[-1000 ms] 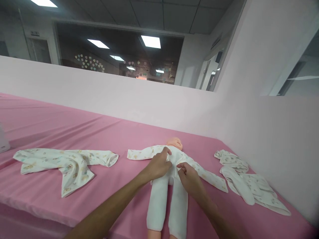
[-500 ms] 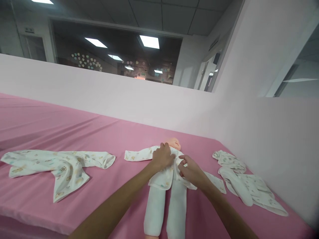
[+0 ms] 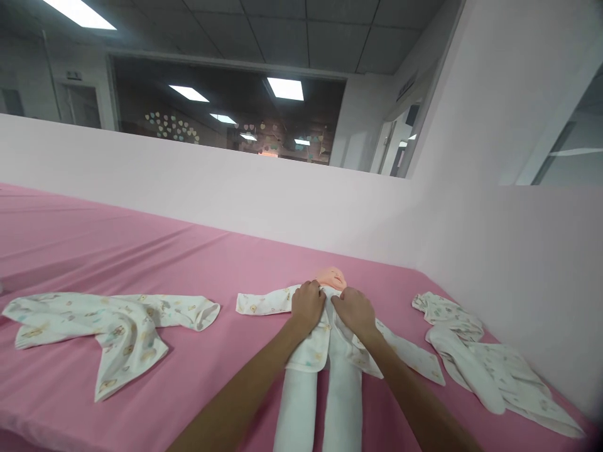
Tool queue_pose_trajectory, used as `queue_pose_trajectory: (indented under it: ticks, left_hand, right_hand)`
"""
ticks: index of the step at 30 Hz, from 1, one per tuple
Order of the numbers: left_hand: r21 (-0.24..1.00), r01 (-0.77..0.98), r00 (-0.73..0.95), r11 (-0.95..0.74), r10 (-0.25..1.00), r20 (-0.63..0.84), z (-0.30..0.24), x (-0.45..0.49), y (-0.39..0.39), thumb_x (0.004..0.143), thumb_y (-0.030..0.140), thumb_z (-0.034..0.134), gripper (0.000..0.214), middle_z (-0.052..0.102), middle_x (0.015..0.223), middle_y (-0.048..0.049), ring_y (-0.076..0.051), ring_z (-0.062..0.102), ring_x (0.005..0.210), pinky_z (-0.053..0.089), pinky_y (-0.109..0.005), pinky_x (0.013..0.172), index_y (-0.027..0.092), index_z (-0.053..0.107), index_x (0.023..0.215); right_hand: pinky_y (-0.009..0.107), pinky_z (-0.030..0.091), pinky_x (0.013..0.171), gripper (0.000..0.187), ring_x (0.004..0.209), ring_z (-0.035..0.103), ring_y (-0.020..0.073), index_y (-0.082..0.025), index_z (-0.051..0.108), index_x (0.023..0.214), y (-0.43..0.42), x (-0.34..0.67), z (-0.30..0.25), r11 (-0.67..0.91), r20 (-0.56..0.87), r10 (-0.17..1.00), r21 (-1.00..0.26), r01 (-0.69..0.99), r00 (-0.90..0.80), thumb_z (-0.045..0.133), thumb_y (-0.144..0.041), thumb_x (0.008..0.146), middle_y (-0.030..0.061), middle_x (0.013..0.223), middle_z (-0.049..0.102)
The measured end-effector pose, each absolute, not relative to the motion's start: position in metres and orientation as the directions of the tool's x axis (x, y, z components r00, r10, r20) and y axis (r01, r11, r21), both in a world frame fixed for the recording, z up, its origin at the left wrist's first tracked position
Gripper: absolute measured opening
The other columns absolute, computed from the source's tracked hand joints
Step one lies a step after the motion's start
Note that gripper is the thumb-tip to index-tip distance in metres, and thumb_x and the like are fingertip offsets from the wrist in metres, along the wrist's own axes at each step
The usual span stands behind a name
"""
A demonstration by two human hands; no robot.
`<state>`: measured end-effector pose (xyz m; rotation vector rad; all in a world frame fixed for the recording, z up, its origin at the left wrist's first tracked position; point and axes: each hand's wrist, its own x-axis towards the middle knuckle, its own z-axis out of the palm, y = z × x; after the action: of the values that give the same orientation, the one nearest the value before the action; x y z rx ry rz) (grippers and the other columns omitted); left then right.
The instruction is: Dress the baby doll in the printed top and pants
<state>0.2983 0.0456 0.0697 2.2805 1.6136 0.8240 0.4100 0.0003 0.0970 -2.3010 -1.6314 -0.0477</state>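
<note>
A baby doll (image 3: 331,277) lies on its back on the pink-covered bed, its head away from me. It wears white trousers (image 3: 296,408) and a white printed baby shirt (image 3: 308,351) that hangs apart down the front. Near the collar, my left hand (image 3: 308,306) is closed on the left front edge of the shirt. Across from it, my right hand (image 3: 355,311) pinches the right front edge, fingers curled. Both sleeves stretch out sideways. My hands hide the upper chest and most of the collar, and the doll's feet are out of sight.
A second printed baby shirt (image 3: 127,326) is spread at the left of the pink sheet (image 3: 211,389). Crumpled printed baby clothes (image 3: 513,370) lie at the right, by the wall. A white wall (image 3: 264,201) with a window borders the bed's far side.
My right hand has moved up toward the collar and closed on the shirt's right edge. My left hand stays at the left edge. The view has tilted slightly up.
</note>
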Motion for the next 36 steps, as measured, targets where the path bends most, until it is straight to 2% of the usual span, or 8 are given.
queue_pose_trajectory:
  ticks: [3,6,12,15,19,26,30,36]
  left_hand:
    - [0.499,0.777,0.237,-0.384,0.912,0.334,0.066,0.297,0.049,0.093,0.026,0.038,0.026,0.066,0.104,-0.0111,-0.024,0.061,0.095,0.040,-0.032,0.076,0.017,0.061,0.099]
    - [0.515,0.764,0.234,-0.390,0.910,0.342,0.064,0.296,0.051,0.093,0.027,0.037,0.027,0.066,0.102,-0.0112,-0.024,0.062,0.093,0.039,-0.032,0.076,0.017,0.062,0.097]
    - [0.546,0.727,0.249,-0.417,0.901,0.356,0.060,0.292,0.054,0.094,0.032,0.039,0.029,0.068,0.101,-0.0099,-0.024,0.062,0.094,0.040,-0.031,0.078,0.019,0.063,0.103]
    - [0.554,0.711,0.258,-0.432,0.894,0.366,0.058,0.291,0.056,0.093,0.036,0.042,0.030,0.070,0.099,-0.0089,-0.025,0.063,0.094,0.041,-0.032,0.077,0.021,0.063,0.108]
    - [0.548,0.699,0.271,-0.459,0.880,0.391,0.057,0.289,0.055,0.093,0.038,0.042,0.028,0.070,0.096,-0.0072,-0.025,0.063,0.091,0.040,-0.031,0.074,0.024,0.063,0.106]
    - [0.533,0.695,0.274,-0.481,0.864,0.422,0.055,0.287,0.054,0.095,0.037,0.037,0.030,0.069,0.089,-0.0079,-0.023,0.063,0.085,0.038,-0.030,0.069,0.021,0.062,0.091]
    - [0.547,0.702,0.254,-0.456,0.878,0.405,0.054,0.289,0.057,0.095,0.032,0.036,0.028,0.069,0.092,-0.0087,-0.024,0.063,0.088,0.039,-0.030,0.070,0.020,0.061,0.100]
    - [0.553,0.710,0.240,-0.435,0.889,0.391,0.054,0.289,0.056,0.093,0.026,0.040,0.021,0.069,0.092,-0.0075,-0.023,0.063,0.086,0.039,-0.030,0.070,0.019,0.060,0.097]
  right_hand:
    - [0.034,0.042,0.072,0.029,0.091,0.061,0.0291,-0.015,0.062,0.088,0.004,0.412,0.094,-0.268,0.250,0.906,-0.284,0.920,0.341,0.047,-0.038,0.082,0.0144,0.094,0.063]
    - [0.034,0.039,0.073,0.015,0.091,0.060,0.0292,-0.014,0.061,0.081,0.008,0.415,0.095,-0.254,0.267,0.897,-0.342,0.905,0.353,0.050,-0.024,0.075,0.0152,0.089,0.063]
    - [0.026,0.036,0.060,0.010,0.066,0.056,0.0179,-0.017,0.054,0.061,0.009,0.431,0.098,-0.161,0.255,0.902,-0.549,0.820,0.348,0.048,-0.019,0.068,0.0035,0.062,0.058]
    - [0.024,0.037,0.053,0.018,0.059,0.054,0.0152,-0.017,0.060,0.069,0.008,0.435,0.095,-0.109,0.249,0.890,-0.696,0.709,0.381,0.046,-0.029,0.071,0.0010,0.061,0.059]
    - [0.025,0.043,0.059,0.034,0.067,0.061,0.0175,-0.014,0.066,0.085,0.011,0.429,0.091,-0.046,0.262,0.868,-0.803,0.594,0.422,0.046,-0.039,0.074,0.0037,0.070,0.066]
    - [0.027,0.047,0.069,0.032,0.082,0.064,0.0203,-0.016,0.069,0.092,0.016,0.412,0.091,0.046,0.294,0.904,-0.789,0.612,0.312,0.054,-0.036,0.073,0.0055,0.087,0.072]
    - [0.028,0.048,0.071,0.035,0.082,0.065,0.0207,-0.015,0.069,0.098,0.016,0.412,0.089,0.051,0.298,0.908,-0.776,0.629,0.295,0.052,-0.035,0.075,0.0061,0.087,0.072]
    - [0.030,0.048,0.076,0.033,0.088,0.065,0.0227,-0.016,0.070,0.095,0.017,0.409,0.084,0.079,0.308,0.904,-0.801,0.593,0.295,0.052,-0.035,0.075,0.0077,0.100,0.072]
